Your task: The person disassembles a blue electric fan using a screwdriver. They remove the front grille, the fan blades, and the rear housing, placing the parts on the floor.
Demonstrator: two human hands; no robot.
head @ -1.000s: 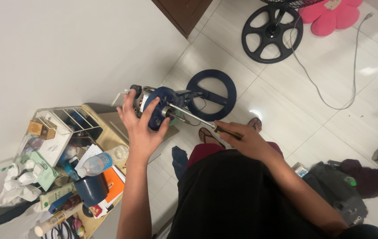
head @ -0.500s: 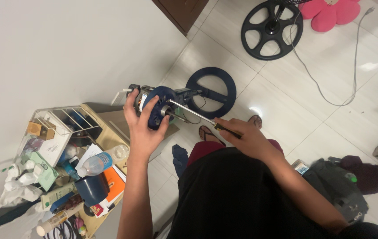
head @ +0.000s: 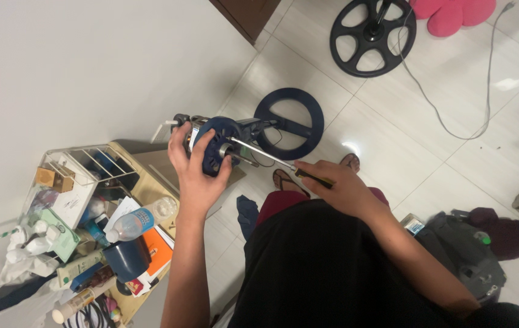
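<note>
Fan motor (head: 215, 144) held above the floor, screwdriver (head: 271, 161) at its front.
Left hand (head: 195, 172) fingers wrapped around motor; right hand (head: 338, 188) fingers closed on screwdriver handle.

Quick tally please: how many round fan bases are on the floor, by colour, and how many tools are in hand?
Dark blue round ring-shaped fan base: 1
Black round spoked fan base: 1
Long-shafted metal screwdriver with dark grip, held in the right hand: 1
Total: 3
</note>
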